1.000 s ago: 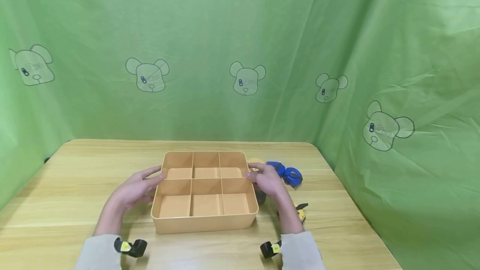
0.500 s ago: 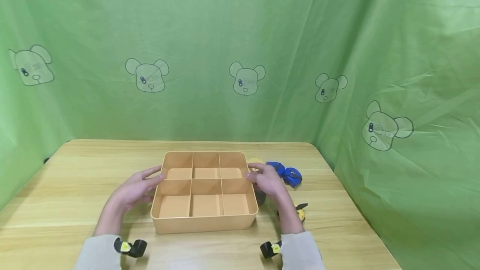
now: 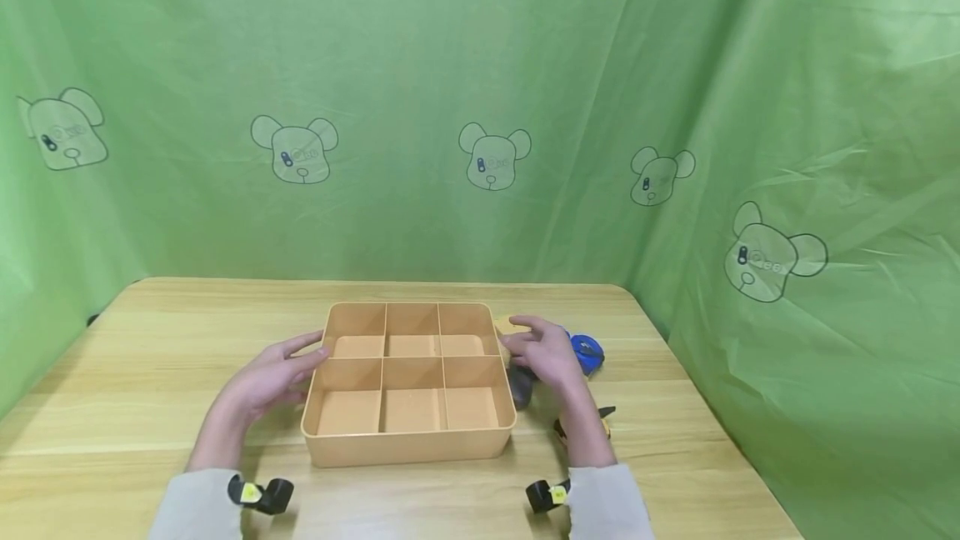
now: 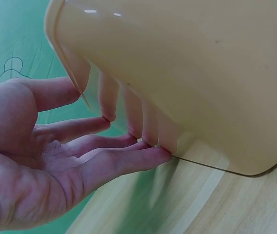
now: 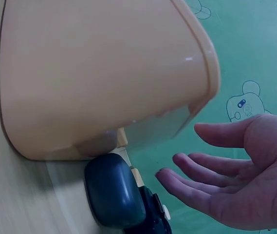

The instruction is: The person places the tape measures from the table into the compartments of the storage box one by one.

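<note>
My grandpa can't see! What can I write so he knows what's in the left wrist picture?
A left hand, fingers almost straight, touches its fingertips to the shiny side of a tan plastic box, which mirrors them. The box stands on a wood-grain table, with a green curtain behind.

My head view is bright; my wrist views dimmer, perhaps slightly soft; glints dot the box [image 4: 187,68]; shadow streaks the table [image 4: 216,204].
</note>
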Tool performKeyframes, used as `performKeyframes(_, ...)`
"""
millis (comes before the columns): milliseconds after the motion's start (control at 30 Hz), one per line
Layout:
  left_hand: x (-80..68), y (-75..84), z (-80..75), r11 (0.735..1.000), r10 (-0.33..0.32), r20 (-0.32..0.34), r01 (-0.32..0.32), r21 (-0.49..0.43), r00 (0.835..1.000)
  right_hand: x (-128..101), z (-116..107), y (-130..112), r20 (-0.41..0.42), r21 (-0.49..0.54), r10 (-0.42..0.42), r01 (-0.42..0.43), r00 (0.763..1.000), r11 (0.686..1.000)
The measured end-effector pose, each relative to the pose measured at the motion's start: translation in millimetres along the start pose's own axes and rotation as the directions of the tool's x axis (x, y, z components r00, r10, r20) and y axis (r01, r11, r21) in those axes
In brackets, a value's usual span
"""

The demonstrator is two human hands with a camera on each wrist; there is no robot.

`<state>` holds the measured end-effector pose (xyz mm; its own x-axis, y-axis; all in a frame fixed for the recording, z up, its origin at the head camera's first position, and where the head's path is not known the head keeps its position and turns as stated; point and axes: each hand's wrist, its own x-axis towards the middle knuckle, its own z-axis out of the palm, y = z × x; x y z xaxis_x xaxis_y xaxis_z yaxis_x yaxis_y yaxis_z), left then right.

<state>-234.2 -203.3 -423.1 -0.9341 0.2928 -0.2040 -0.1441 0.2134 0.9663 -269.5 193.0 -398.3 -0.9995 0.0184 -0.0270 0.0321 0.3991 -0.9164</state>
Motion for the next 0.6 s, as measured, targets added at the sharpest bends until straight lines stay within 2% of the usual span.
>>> performKeyframes(333,0.6,-2.5,-1.0,1.0,0.003,0.001,-0.003,-0.005,1.0,2,-8,5,-0.123,-0.073,-0.048,0.039,0.991,0.997)
performKeyframes(600,1.4,-1.8,-1.0,1.0,0.007,0.002,-0.007,-0.003,1.0,4,-10,11,-0.187,-0.129,-0.046,0.022,0.981,0.991)
